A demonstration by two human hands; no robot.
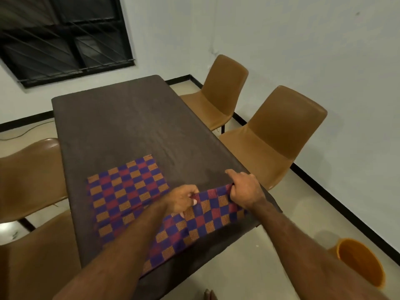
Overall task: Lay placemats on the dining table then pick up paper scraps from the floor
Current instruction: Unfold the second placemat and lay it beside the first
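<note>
1. An orange bucket (360,262) stood on the pale floor (249,256) at near right, well apart from the table. One small white speck lay on the floor near the table's near corner; too small to identify as a paper scrap.
2. Both forearms reached forward over the near end of the dark dining table (121,118).
3. The left hand (184,199) was closed in a pinch on the far edge of a checked placemat (203,221), toward that edge's left end.
4. The right hand (245,191) was closed on the same edge toward its right end, just beside the table's right side, with its index finger extended and resting on the tabletop.
5. This placemat lay mostly flat beneath the hands. Its long axis ran from the near edge of the table toward the hands, slanted to the right. The gripped edge was slightly raised.
6. A second checked placemat (126,187) lay flat to the left, past the left hand, its right edge meeting or overlapping the held one; which, I could not tell.
7. Judgement: the left hand was nearer the flat mat, so any squaring would pull the held mat rightward or forward, away from it.
8. The far half of the table was bare. Tan chairs (279,135) stood along both sides.
</note>
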